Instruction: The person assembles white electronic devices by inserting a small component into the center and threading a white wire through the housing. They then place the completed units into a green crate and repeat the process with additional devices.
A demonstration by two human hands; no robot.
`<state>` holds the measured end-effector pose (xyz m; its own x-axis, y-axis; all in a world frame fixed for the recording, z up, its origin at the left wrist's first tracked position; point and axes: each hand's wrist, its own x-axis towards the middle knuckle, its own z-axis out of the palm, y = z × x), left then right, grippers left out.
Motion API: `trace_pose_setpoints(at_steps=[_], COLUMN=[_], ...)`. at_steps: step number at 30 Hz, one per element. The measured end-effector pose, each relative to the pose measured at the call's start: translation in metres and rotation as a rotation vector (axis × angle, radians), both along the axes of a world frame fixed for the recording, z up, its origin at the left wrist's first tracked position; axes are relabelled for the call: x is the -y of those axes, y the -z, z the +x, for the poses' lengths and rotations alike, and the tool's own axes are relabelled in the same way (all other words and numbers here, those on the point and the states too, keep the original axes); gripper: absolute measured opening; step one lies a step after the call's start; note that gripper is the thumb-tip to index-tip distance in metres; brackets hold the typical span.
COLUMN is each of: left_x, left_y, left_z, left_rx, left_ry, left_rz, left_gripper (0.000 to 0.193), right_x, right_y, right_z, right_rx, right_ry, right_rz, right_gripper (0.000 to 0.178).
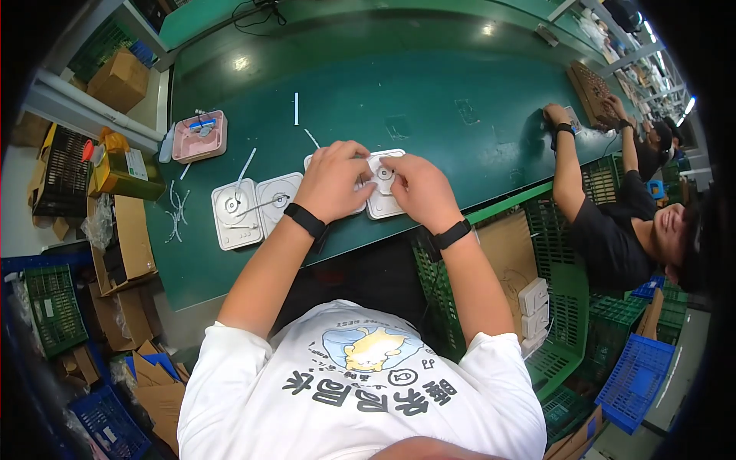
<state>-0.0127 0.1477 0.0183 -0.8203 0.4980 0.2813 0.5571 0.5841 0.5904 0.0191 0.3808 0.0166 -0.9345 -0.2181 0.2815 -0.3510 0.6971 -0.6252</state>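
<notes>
A white unit shaped like a small record player [385, 204] lies on the green bench in front of me, with a round disc [385, 173] on its top. My left hand [335, 178] reaches over from the left, fingers curled and closed, their tips at the disc's left side; what they may pinch is hidden. My right hand [424, 190] grips the unit's right part, thumb and forefinger bent in at the disc. Beneath my left hand, another white unit is mostly covered. Two more such units, one at the left [236, 215] and one beside it [276, 195], lie side by side.
Thin white strips [297, 109] lie on the green bench [429, 92]. A pink tray [201, 136] holds small items at the left. Boxes, crates and a yellow can [126, 172] stand beyond the left edge. At the right, a co-worker [613, 230] works at a brown tray [590, 92].
</notes>
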Motion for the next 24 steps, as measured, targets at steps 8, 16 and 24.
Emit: trace_pose_setpoints(at_steps=[8, 16, 24], left_x=[0.005, -0.005, 0.002], left_y=[0.01, 0.012, 0.011], left_z=[0.035, 0.047, 0.037], left_rx=[-0.012, -0.095, -0.038], left_ry=[0.075, 0.0, 0.113], left_rz=[-0.028, -0.092, -0.108], left_gripper=[0.044, 0.101, 0.108], right_x=[0.006, 0.0, -0.002], right_y=[-0.005, -0.007, -0.02], right_z=[0.002, 0.001, -0.014], right_rx=[-0.112, 0.083, 0.392], right_ry=[-0.071, 0.028, 0.057], right_rz=[0.167, -0.009, 0.134], right_gripper=[0.029, 0.02, 0.018])
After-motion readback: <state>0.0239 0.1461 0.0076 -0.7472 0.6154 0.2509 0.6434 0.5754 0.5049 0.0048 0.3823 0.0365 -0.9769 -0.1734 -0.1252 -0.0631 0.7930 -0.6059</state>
